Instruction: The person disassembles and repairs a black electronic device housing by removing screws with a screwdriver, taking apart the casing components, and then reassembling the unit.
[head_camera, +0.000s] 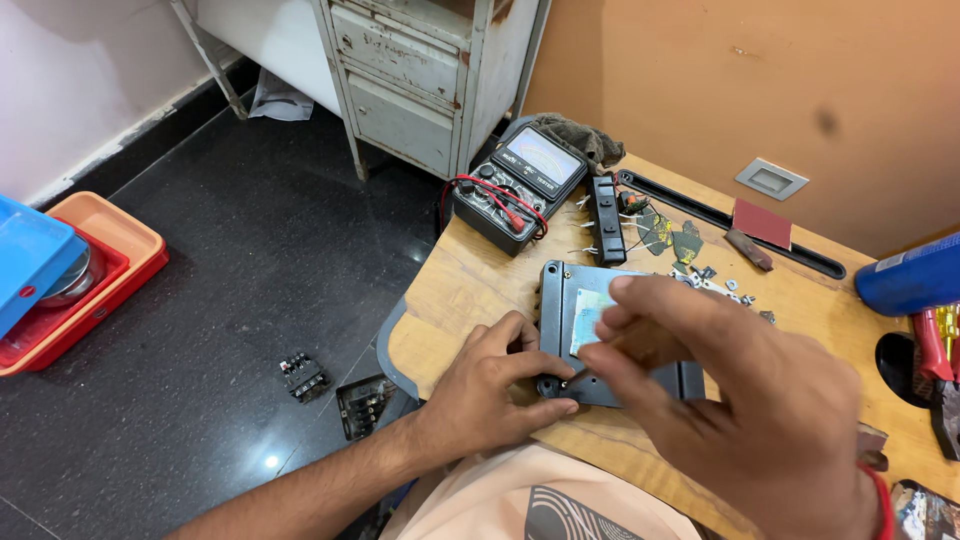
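A dark grey flat cover plate (556, 300) with a pale label lies on the wooden table (470, 290). My left hand (490, 385) rests on the table and pinches the plate's near left corner with thumb and fingers. My right hand (720, 390) hovers over the plate, fingers closed on a thin screwdriver (578, 373) whose tip meets the plate's near left corner by a screw hole. Much of the plate is hidden under my right hand.
A black analogue multimeter (520, 185) with red leads sits at the table's far corner beside a black terminal strip (606, 218). Small screws and parts (715, 282) lie beyond the plate. A blue can (910, 275) and red-handled tools (935, 340) are at right. Black parts (303, 376) lie on the floor.
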